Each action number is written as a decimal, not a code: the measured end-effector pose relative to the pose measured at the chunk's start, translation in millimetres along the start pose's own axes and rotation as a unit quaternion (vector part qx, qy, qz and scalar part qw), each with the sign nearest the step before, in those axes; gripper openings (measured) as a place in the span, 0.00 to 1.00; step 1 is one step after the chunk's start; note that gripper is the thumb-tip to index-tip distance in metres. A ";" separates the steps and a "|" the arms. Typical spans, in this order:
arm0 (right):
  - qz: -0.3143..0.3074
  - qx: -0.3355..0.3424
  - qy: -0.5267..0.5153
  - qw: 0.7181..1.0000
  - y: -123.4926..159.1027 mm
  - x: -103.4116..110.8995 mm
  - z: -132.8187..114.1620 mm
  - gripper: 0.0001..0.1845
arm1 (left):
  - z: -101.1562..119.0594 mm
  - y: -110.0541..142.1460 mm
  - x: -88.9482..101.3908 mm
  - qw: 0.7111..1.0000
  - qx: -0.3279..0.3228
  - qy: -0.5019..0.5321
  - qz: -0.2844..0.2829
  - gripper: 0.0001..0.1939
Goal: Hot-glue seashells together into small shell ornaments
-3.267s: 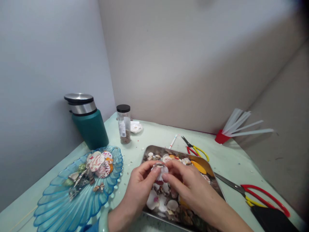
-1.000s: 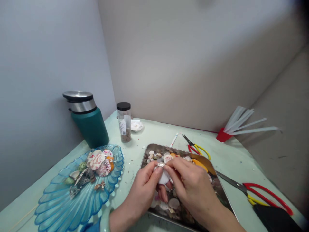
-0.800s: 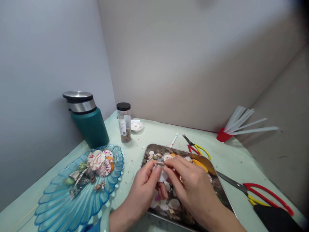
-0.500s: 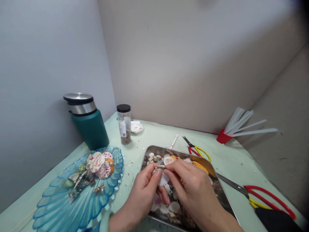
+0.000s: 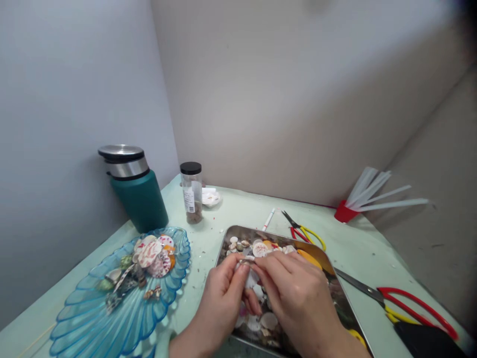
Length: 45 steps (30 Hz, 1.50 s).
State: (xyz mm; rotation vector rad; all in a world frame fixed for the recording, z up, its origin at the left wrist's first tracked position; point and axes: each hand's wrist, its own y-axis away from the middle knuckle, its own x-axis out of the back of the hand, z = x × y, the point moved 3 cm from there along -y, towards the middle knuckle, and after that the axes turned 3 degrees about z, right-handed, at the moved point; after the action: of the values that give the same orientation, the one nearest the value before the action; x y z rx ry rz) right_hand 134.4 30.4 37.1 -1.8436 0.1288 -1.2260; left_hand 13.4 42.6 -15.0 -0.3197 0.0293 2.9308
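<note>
A small, narrow, brownish shell-like piece [image 5: 247, 261] is pinched between the fingertips of both hands, above a metal tray [image 5: 338, 293]. My left hand [image 5: 219, 293] closes thumb and forefinger on its left end, its other fingers curled beneath. My right hand [image 5: 298, 288] grips the right end between thumb and fingers and covers much of the tray. Several shells lie in the tray, among them a round white one with red marks [image 5: 260, 249] and white discs [image 5: 269, 320]. The piece's exact kind is too small to make out.
A blue shell-shaped plate [image 5: 149, 318] with mixed shells [image 5: 149, 252] lies left. Behind stand a teal bottle [image 5: 139, 199] and a clear jar [image 5: 191, 196]. A marker [image 5: 269, 219], small scissors [image 5: 303, 232], large scissors [image 5: 378, 293] and a red cup [image 5: 346, 212] with translucent sticks lie around the tray.
The small piece has turned slightly between my fingertips. My right hand has shifted a little, and a yellow thing now shows at the tray's lower right. Everything else stays put.
</note>
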 end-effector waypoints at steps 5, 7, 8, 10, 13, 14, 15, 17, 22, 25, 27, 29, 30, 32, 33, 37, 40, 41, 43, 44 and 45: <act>0.008 0.002 0.017 1.000 -0.6 -1.3 -0.8 0.19 | -3.0 0.0 0.7 1.000 0.002 -0.014 0.007 0.13; 0.014 0.003 0.022 1.000 -0.5 -0.8 -1.2 0.20 | -2.3 -0.4 0.5 1.000 0.002 -0.010 0.009 0.13; 0.015 0.005 0.023 1.000 -0.4 -0.7 -1.6 0.20 | -1.9 -0.7 0.4 1.000 0.003 -0.008 0.008 0.13; 0.016 0.009 0.022 1.000 -0.5 -0.5 -2.3 0.19 | -1.0 -1.2 0.7 1.000 0.005 -0.004 0.011 0.13; 0.021 0.013 0.007 1.000 -1.3 0.2 -3.3 0.17 | 0.5 -1.8 1.0 1.000 0.001 0.012 0.006 0.13; 0.025 0.012 -0.001 1.000 -1.8 0.8 -3.4 0.17 | 0.9 -1.9 1.1 1.000 -0.001 0.018 0.002 0.13; 0.030 0.010 -0.010 0.999 -2.2 1.7 -3.3 0.15 | 1.4 -1.9 1.1 1.000 -0.003 0.023 -0.003 0.13; 0.039 0.007 -0.028 0.999 -3.1 3.7 -2.8 0.13 | 2.3 -1.6 1.3 1.000 -0.006 0.027 -0.004 0.14; 0.036 -0.002 -0.064 0.997 -3.7 8.0 0.9 0.10 | 5.8 -0.5 1.1 0.999 -0.032 0.017 -0.003 0.14; 0.035 -0.006 -0.068 0.997 -3.9 9.2 2.4 0.10 | 5.2 0.7 0.8 0.999 -0.049 0.014 -0.010 0.13; 0.034 -0.010 -0.068 0.997 -4.5 9.8 2.7 0.10 | 3.3 1.7 1.4 0.998 -0.057 0.005 -0.012 0.13; 0.027 -0.014 -0.071 0.997 -5.3 10.5 2.4 0.10 | 1.8 2.4 2.6 0.998 -0.065 -0.010 -0.013 0.13; 0.024 -0.015 -0.071 0.997 -5.7 11.1 2.2 0.10 | 1.7 2.6 3.3 0.997 -0.071 -0.022 -0.012 0.13; 0.020 -0.018 -0.069 0.997 -6.3 12.7 1.8 0.10 | 2.7 2.7 4.6 0.995 -0.087 -0.052 -0.009 0.13; 0.019 -0.018 -0.067 0.997 -6.6 13.6 1.6 0.10 | 3.6 2.7 5.0 0.993 -0.095 -0.067 -0.008 0.13; 0.018 -0.021 -0.066 0.997 -7.4 15.5 1.1 0.10 | 6.0 3.2 5.3 0.990 -0.107 -0.089 -0.014 0.14; 0.011 -0.022 -0.067 0.997 -8.0 15.4 0.4 0.10 | 5.1 4.5 5.2 0.991 -0.104 -0.087 -0.014 0.14; 0.011 -0.020 -0.066 0.998 -8.1 15.5 0.1 0.10 | 4.6 4.9 5.2 0.991 -0.102 -0.086 -0.013 0.14; 0.012 -0.016 -0.065 0.998 -8.4 16.2 -0.3 0.10 | 4.0 5.5 5.3 0.992 -0.097 -0.086 -0.008 0.15; 0.012 -0.015 -0.065 0.998 -8.5 16.6 -0.3 0.10 | 3.8 5.6 5.3 0.992 -0.094 -0.086 -0.006 0.15; 0.012 -0.014 -0.066 0.998 -8.6 16.8 -0.2 0.10 | 3.9 5.5 5.2 0.992 -0.091 -0.086 -0.005 0.15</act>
State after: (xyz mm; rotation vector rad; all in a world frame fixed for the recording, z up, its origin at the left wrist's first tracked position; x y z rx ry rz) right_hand 139.5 26.6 54.9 -1.9366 0.0942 -1.0873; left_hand 6.6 38.3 -12.3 -0.0913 -0.2640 2.9456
